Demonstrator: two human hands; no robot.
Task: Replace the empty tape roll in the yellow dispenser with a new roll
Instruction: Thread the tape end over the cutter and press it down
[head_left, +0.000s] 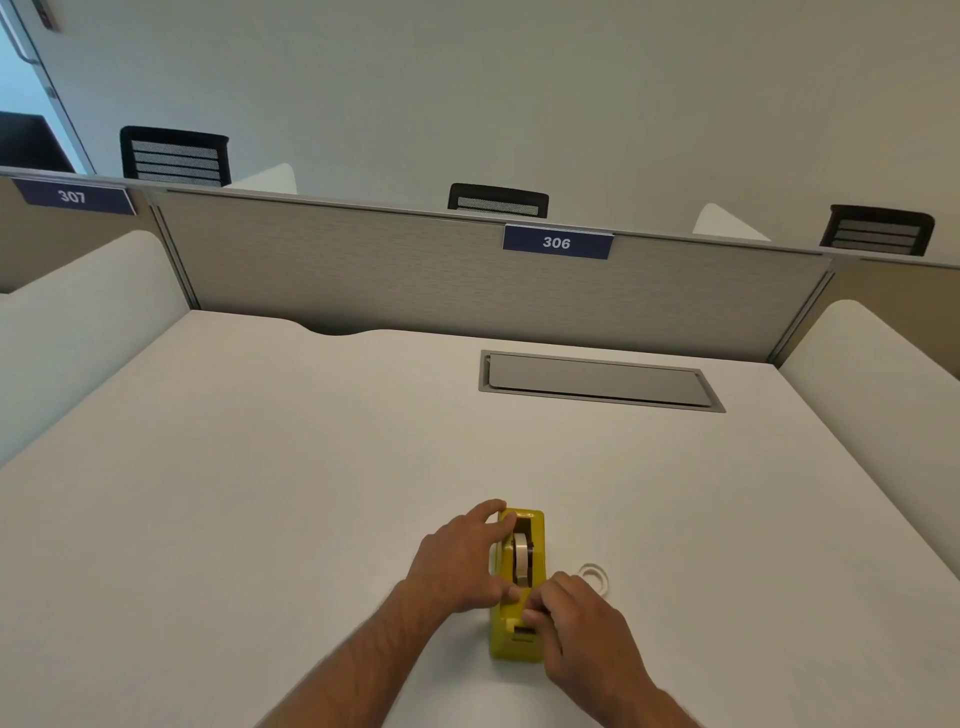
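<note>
The yellow tape dispenser (535, 540) stands on the white desk (260, 467), its cutter end toward me. A tape roll (521, 558) sits upright in its cradle. My left hand (457, 556) lies against the dispenser's left side, fingers over its far end and thumb near the middle. My right hand (576, 618) pinches at the dispenser's top just behind the cutter, where the tape end runs; the tape itself is too thin to make out. A pale, empty roll ring (595, 576) lies flat on the desk right of the dispenser.
A grey cable hatch (597, 382) is set into the desk at the back right. A grey partition (415, 275) with a "306" label closes the far edge. White side panels (872, 364) flank the desk.
</note>
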